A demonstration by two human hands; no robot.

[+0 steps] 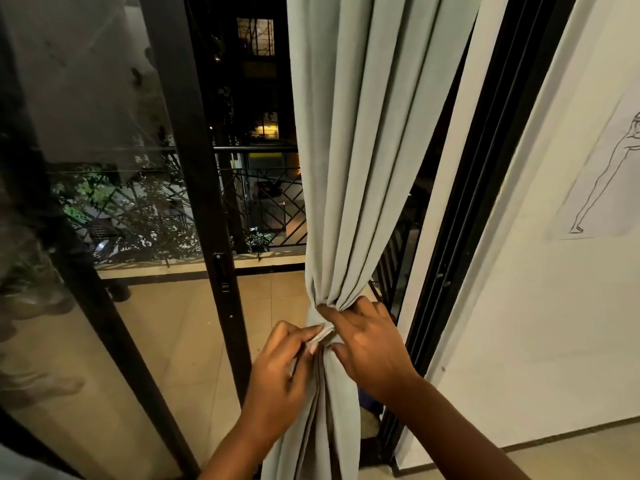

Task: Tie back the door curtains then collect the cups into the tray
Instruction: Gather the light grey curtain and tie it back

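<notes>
We see open doorway gap at frame centre, between black door frame [207,216] at left and gathered curtain [360,150] at centre-right; balcony railing [263,188] blocks it farther out. Glass pane [97,168] shuts off left of frame. Right of curtain, narrow dark gap only, then door track [460,216] and wall [540,323]. Curtain folds fill lower centre.
</notes>
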